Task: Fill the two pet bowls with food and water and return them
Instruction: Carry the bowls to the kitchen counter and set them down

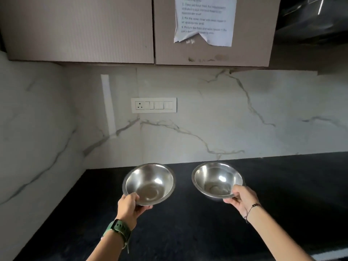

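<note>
Two shiny steel bowls are held up above a black countertop (188, 232), both tilted toward me with nothing inside. My left hand (130, 205), with a green watch on the wrist, grips the near rim of the left bowl (150, 180). My right hand (243, 198), with a thin dark bracelet, pinches the near right rim of the right bowl (216, 178). The bowls hang side by side, a short gap between them.
A white marble backsplash (226, 119) with a switch and socket panel (153, 105) rises behind the counter. Beige wall cabinets (79, 31) hang above; a printed instruction sheet (205, 19) is taped to the right door. A dark hood (312, 19) sits at top right.
</note>
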The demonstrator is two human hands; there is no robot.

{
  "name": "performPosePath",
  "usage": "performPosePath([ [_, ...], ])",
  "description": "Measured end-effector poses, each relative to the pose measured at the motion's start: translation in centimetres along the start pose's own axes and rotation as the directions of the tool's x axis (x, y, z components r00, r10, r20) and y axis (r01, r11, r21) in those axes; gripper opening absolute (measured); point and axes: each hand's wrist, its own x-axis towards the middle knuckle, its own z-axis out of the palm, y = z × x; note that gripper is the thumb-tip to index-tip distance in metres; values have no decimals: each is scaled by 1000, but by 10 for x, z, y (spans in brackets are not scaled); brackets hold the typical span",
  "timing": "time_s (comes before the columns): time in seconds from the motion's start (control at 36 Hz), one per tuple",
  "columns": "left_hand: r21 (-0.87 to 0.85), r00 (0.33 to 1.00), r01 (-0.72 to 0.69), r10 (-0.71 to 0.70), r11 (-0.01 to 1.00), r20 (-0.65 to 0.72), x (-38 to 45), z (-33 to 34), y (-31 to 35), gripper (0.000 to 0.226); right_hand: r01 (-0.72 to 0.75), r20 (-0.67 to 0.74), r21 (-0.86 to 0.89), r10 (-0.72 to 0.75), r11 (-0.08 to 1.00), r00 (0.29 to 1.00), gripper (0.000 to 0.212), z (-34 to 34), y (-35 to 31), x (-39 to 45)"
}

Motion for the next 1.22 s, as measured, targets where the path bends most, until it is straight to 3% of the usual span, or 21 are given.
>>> performPosePath([
  [0.22, 32, 986, -60, 64, 998, -152, 22, -4, -5, 35, -88, 132, -22, 90, 996, 987, 15, 37, 15, 63],
  [0.5, 24, 958, -25, 31, 999, -284, 81, -30, 0, 22, -187, 65, -19, 188, 982, 980, 10, 86, 58, 114],
  [0.64, -19, 963, -29, 23, 999, -268, 129, -44, 6, 19, -166, -27, 44, 167, 985, 986, 31, 111, 68, 140],
  [0.92, -77, 983, 39, -52, 996, -176, 198, -42, 10, 34, -177, -181, 84, 190, 981, 965, 39, 137, 77, 167],
  [1.06, -72, 990, 71, -78, 995, -115, 225, -24, 4, 39, -144, -200, 97, 161, 985, 967, 45, 137, 74, 194],
  [1.22, -79, 990, 78, -87, 994, -113, 253, -6, -1, 35, -138, -191, 110, 158, 984, 969, 37, 136, 75, 219],
])
